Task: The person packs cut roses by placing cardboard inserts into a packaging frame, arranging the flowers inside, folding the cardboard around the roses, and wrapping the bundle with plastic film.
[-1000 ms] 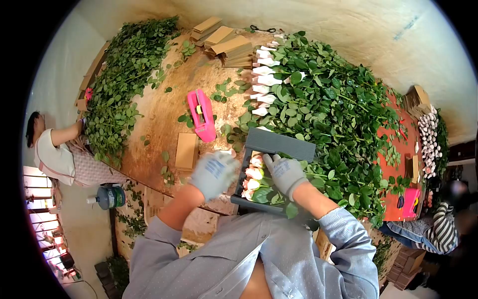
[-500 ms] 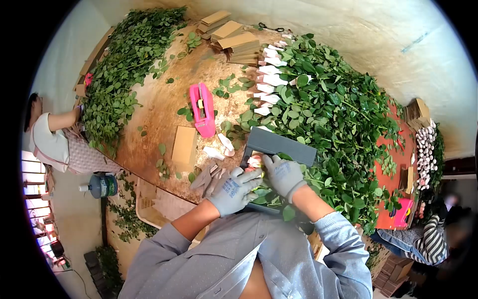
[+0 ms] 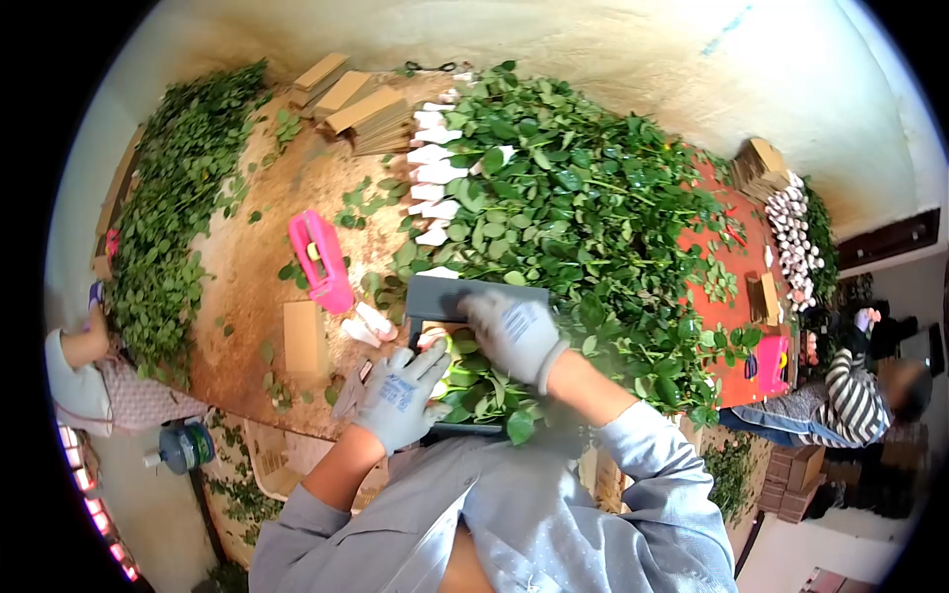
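Observation:
My left hand (image 3: 403, 395), in a grey glove, rests at the left side of a dark grey tray. Its fingers are stretched out beside pale pink rose heads (image 3: 432, 339), touching them. Leafy rose stems (image 3: 486, 393) run right from these heads inside the tray. Over the tray's raised grey back panel (image 3: 524, 294) is my right hand (image 3: 516, 336), gloved too; its fingertips are smeared by motion, so what they hold, if anything, is unclear. Left of the tray lie white-wrapped rose heads (image 3: 371, 324) and a pink tape dispenser (image 3: 321, 262).
A large heap of leafy roses (image 3: 583, 198) with white-wrapped heads fills the right side. Cardboard stacks (image 3: 371, 114) stand at the back, a cardboard piece (image 3: 304, 338) nearer. More foliage (image 3: 178, 198) lies at the left, beside a person (image 3: 84, 371). Another person (image 3: 840, 400) is at the right.
My right hand has lifted off the roses and moved up over the tray's back panel. My left hand stays by the rose heads. The whole view has swung, shifting the table leftward.

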Available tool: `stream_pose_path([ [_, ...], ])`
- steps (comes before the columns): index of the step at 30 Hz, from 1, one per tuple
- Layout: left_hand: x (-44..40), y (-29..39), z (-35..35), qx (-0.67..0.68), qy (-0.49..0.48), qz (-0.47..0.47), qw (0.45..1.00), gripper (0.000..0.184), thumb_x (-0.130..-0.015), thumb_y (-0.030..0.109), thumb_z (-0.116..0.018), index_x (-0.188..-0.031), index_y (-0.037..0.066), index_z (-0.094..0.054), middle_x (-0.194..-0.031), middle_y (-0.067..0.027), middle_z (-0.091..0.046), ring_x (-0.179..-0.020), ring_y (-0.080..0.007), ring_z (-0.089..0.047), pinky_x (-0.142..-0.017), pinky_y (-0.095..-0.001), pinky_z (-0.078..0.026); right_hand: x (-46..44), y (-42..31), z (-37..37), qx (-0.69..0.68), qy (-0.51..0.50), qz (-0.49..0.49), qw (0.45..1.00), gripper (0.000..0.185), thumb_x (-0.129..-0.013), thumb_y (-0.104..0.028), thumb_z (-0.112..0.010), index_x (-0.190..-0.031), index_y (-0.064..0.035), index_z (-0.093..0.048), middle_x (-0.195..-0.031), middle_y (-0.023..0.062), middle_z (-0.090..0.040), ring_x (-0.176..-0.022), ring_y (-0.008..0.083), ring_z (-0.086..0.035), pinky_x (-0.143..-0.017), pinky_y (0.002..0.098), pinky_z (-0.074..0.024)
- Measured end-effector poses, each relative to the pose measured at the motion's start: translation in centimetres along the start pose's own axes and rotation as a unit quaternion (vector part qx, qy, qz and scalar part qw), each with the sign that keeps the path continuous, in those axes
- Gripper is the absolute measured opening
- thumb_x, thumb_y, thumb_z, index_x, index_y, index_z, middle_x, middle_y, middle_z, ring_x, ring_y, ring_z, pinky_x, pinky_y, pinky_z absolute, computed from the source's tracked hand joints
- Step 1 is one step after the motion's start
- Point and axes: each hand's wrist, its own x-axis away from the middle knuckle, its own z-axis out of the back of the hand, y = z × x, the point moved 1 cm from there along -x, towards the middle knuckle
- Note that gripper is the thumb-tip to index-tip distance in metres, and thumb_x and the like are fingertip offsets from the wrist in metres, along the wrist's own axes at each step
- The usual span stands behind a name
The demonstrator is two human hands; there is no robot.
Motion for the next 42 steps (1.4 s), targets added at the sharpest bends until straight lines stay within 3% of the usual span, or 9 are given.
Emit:
stream_pose_path([
  [3,-0.2,0.7,0.8,-0.004,0.03,-0.009,0.999,0.068,-0.074,0.033,-0.082,-0.135,0.007,-0.063,-0.147,-0.0087,-0.057,-0.106,-0.03,-0.056,-0.094,-0.0442,-0.048,-2.2,6.3,1.9,-0.002,0.16,-0.094,0.983,0.019,-0.097,-0.016,-0.057,-0.114,-0.0103,-0.062,-0.102,0.0177,-0.068,-0.088,0.0382,-0.069,-0.074,0.049,-0.0558],
  [7,-0.4,0.4,0.4,-0.014,0.0,-0.014,1.0,0.073,-0.075,0.037,-0.082,-0.139,0.009,-0.06,-0.15,-0.0057,-0.054,-0.11,-0.0283,-0.054,-0.092,-0.0433,-0.048,-3.7,15.1,-1.2,0.178,-0.042,-0.209,0.961,0.032,-0.096,-0.015,-0.058,-0.127,-0.0099,-0.063,-0.125,0.0138,-0.067,-0.121,0.0332,-0.062,-0.096,0.0465,-0.0534],
  [9,-0.4,0.2,0.1,-0.016,0.021,-0.035,0.999,0.074,-0.073,0.037,-0.082,-0.138,0.009,-0.061,-0.15,-0.0059,-0.055,-0.108,-0.029,-0.054,-0.091,-0.0429,-0.049,-2.9,15.0,-1.4,0.249,-0.156,-0.204,0.934,0.037,-0.096,-0.017,-0.058,-0.131,-0.0104,-0.062,-0.129,0.0121,-0.068,-0.121,0.0315,-0.064,-0.096,0.0456,-0.0533],
  [16,-0.2,0.3,0.0,-0.019,0.029,-0.023,0.999,0.073,-0.073,0.036,-0.082,-0.136,0.008,-0.061,-0.149,-0.0066,-0.055,-0.108,-0.0299,-0.054,-0.092,-0.0432,-0.048,-2.5,14.2,-1.5,0.382,-0.189,-0.119,0.897,0.027,-0.097,-0.024,-0.058,-0.119,-0.0171,-0.073,-0.122,0.0061,-0.068,-0.114,0.0258,-0.063,-0.083,0.0444,-0.0466],
  [23,0.2,0.5,0.6,-0.001,0.005,0.006,1.0,0.068,-0.079,0.035,-0.078,-0.139,0.007,-0.06,-0.148,-0.0089,-0.055,-0.117,-0.0328,-0.055,-0.1,-0.0452,-0.049,-1.2,14.6,12.0,0.437,0.21,-0.149,0.862,0.025,-0.083,-0.016,-0.065,-0.108,-0.0151,-0.066,-0.123,0.0108,-0.06,-0.108,0.0294,-0.059,-0.088,0.0438,-0.0474],
  [29,0.4,-0.4,-1.0,0.003,0.02,-0.018,1.0,0.071,-0.08,0.04,-0.078,-0.141,0.009,-0.059,-0.151,-0.0044,-0.051,-0.111,-0.0303,-0.054,-0.096,-0.0466,-0.046,3.3,6.8,19.5,0.421,0.336,-0.078,0.839,0.033,-0.084,-0.007,-0.061,-0.117,-0.0119,-0.062,-0.12,0.0108,-0.063,-0.106,0.0306,-0.062,-0.088,0.0456,-0.0504],
  [35,0.8,-0.2,-0.9,0.006,0.021,0.012,1.0,0.068,-0.084,0.039,-0.074,-0.143,0.009,-0.057,-0.148,-0.0048,-0.052,-0.115,-0.0323,-0.054,-0.097,-0.0462,-0.05,7.8,2.1,13.5,0.366,0.085,-0.093,0.922,0.03,-0.081,-0.007,-0.063,-0.11,-0.013,-0.063,-0.104,0.0102,-0.06,-0.097,0.0308,-0.063,-0.076,0.0428,-0.0537],
  [41,0.5,-0.6,-1.3,0.024,-0.024,0.017,0.999,0.067,-0.086,0.04,-0.074,-0.143,0.008,-0.057,-0.154,-0.0056,-0.049,-0.119,-0.0319,-0.055,-0.095,-0.0447,-0.053,9.5,5.6,4.1,0.329,-0.126,-0.118,0.928,0.022,-0.091,-0.014,-0.059,-0.112,-0.0134,-0.066,-0.106,0.0114,-0.063,-0.099,0.0307,-0.067,-0.076,0.0437,-0.057],
  [42,0.5,-0.7,-1.7,0.027,-0.019,0.016,0.999,0.071,-0.083,0.039,-0.077,-0.145,0.01,-0.056,-0.153,-0.0064,-0.052,-0.13,-0.0301,-0.051,-0.1,-0.0436,-0.05,9.6,6.7,3.1,0.322,-0.156,-0.127,0.925,0.022,-0.092,-0.014,-0.058,-0.112,-0.0125,-0.066,-0.108,0.0124,-0.064,-0.099,0.0317,-0.067,-0.075,0.0448,-0.0571],
])
